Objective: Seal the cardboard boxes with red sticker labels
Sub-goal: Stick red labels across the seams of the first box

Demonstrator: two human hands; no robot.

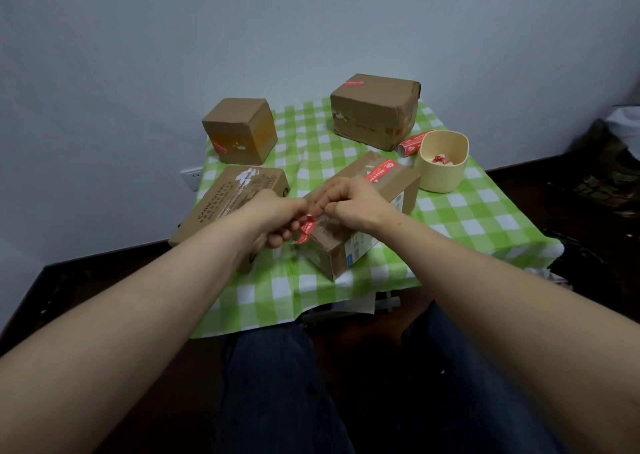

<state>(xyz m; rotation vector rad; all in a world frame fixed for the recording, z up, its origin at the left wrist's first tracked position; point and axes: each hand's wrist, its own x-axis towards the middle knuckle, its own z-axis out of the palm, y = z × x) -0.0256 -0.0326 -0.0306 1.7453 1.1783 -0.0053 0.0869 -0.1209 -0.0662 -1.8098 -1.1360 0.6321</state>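
A long cardboard box [398, 190] lies in the middle of the table with one red sticker label [380, 171] on its far top. My left hand [273, 216] and my right hand [353, 205] meet above its near end. Both pinch a second red sticker label [306, 230], which hangs curled between the fingers, just over the box's near top edge. Three more boxes stand around: a flat one [225, 207] on the left, a cube [239, 129] at the back left, and a bigger one [375, 110] at the back right with a red label on top.
A cream cup [441, 162] holding red and white scraps stands right of the middle box. A red label roll [414, 143] lies behind it. The small table has a green checked cloth [467, 225] and stands against a wall. My knees are under its near edge.
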